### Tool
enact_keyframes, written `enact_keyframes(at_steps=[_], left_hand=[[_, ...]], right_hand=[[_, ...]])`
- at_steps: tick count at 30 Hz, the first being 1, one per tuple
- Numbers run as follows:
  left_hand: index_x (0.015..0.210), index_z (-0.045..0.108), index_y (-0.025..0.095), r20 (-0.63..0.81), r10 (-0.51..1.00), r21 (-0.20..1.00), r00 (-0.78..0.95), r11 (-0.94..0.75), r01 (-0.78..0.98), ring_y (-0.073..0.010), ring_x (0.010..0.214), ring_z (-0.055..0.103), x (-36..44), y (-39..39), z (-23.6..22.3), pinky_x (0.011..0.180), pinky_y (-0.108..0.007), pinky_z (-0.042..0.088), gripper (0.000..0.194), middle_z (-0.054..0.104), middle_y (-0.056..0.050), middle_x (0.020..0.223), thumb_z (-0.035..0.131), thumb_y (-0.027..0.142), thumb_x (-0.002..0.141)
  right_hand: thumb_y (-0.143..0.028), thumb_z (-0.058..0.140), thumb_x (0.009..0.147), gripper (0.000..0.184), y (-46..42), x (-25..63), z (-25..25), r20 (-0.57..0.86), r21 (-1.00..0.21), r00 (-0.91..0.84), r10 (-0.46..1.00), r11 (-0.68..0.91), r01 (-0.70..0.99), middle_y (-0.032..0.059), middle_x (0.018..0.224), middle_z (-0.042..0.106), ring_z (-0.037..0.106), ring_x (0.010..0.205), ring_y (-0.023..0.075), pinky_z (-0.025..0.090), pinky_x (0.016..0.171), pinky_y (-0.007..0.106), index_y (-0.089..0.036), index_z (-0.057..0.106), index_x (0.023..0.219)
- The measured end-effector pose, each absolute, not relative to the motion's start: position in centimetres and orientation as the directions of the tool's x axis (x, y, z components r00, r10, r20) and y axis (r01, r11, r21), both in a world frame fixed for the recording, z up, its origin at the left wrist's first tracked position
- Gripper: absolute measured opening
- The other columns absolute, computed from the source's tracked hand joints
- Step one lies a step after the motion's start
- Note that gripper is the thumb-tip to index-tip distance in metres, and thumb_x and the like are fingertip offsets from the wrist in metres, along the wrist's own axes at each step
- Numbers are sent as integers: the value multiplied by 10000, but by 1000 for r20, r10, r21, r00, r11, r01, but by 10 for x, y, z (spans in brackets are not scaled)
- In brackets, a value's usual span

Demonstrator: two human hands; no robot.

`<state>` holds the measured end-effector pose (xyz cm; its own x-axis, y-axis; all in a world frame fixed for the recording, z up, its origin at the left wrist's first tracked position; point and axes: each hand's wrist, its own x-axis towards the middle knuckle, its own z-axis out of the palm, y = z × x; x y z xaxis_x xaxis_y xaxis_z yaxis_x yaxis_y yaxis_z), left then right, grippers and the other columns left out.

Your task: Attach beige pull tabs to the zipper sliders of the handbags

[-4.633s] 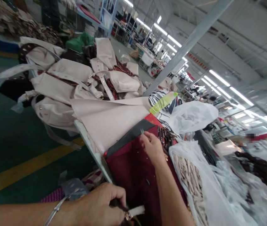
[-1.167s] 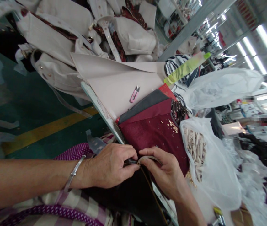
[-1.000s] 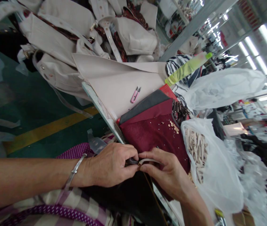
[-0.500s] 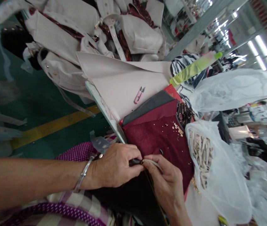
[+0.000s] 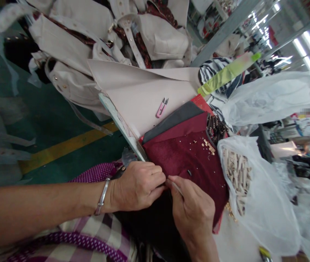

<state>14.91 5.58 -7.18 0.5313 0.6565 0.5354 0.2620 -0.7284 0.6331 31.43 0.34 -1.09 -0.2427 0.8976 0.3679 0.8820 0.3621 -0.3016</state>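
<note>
My left hand (image 5: 137, 185), a metal bangle on its wrist, is closed in a pinch on a small dark piece at the near edge of the maroon cloth (image 5: 187, 160). My right hand (image 5: 191, 209) meets it fingertip to fingertip, pinched on a thin pale strap (image 5: 177, 188). Dark fabric (image 5: 149, 225) hangs below both hands. Small pink thread snips (image 5: 161, 107) lie untouched on the beige sheet (image 5: 138, 98) farther up the table.
Beige bags (image 5: 89, 40) with straps are piled at the table's far end. A clear plastic bag (image 5: 242, 182) of pale strap pieces sits right of the maroon cloth, with gold studs (image 5: 208, 145) scattered on it. Green floor with a yellow line (image 5: 62, 149) lies left.
Earlier my right hand set the pink snips down on the beige sheet and came back to the left hand. Over the last second both hands stay pinched together; the strap's visible loop has shrunk.
</note>
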Motion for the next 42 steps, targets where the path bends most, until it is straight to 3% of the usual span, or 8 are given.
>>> enact_keyframes(at_steps=[9,13,16,19,25,31,37,42], left_hand=[[708,544,165,434,729,784,529,-595,177,-129,586,458,146,57,-74,549,-314,291,234,515,22,649,526,207,938],[708,546,165,293,751,873,592,-462,154,-116,600,477,142,61,-74,576,-287,294,237,540,23,662,557,269,920],[743,586,170,164,754,932,636,-330,151,-116,626,517,138,62,-71,593,-266,300,211,574,24,681,587,320,892],[711,594,175,-11,742,959,670,-182,218,-117,635,530,133,65,-64,616,-256,308,241,579,30,664,593,342,884],[660,546,169,-143,722,961,677,-62,269,-130,660,528,124,72,-54,645,-262,309,275,561,31,658,549,323,888],[651,509,169,-187,660,971,728,13,237,-127,633,461,118,78,-61,634,-255,304,358,477,40,614,485,376,942],[621,440,173,-254,644,967,721,149,207,-127,611,367,118,74,-60,569,-263,248,382,366,40,593,475,399,928],[641,471,175,-258,692,966,674,165,200,-129,624,391,122,64,-56,579,-263,244,367,385,41,609,462,413,921]], right_hand=[[-74,445,1010,219,11,310,6,214,9,-552,806,563,826,51,823,694,609,712,187,406,737,341,-132,649,954],[-101,498,984,209,22,312,15,122,-294,-468,875,482,825,25,793,707,644,711,159,437,721,292,-170,673,892],[-124,604,903,152,46,317,26,-221,-651,-342,913,123,749,-31,782,727,678,709,127,474,673,219,-221,718,877],[-217,685,828,194,91,317,31,-399,-740,-264,878,-138,658,-29,806,745,707,717,140,512,639,203,-216,716,1020],[-360,606,940,397,195,281,7,-91,-414,-3,996,-35,910,161,967,737,712,952,297,534,869,426,-97,618,1237],[-219,687,863,489,231,255,-18,-77,-205,65,995,-79,975,272,1120,680,636,1130,414,449,975,531,-47,544,1298],[-214,600,865,176,226,277,-12,-42,-333,65,997,-75,940,134,870,712,679,924,277,475,836,339,-93,706,936],[-478,422,982,398,150,309,25,33,-600,25,999,0,800,28,832,646,591,719,139,456,660,240,-161,647,899]])
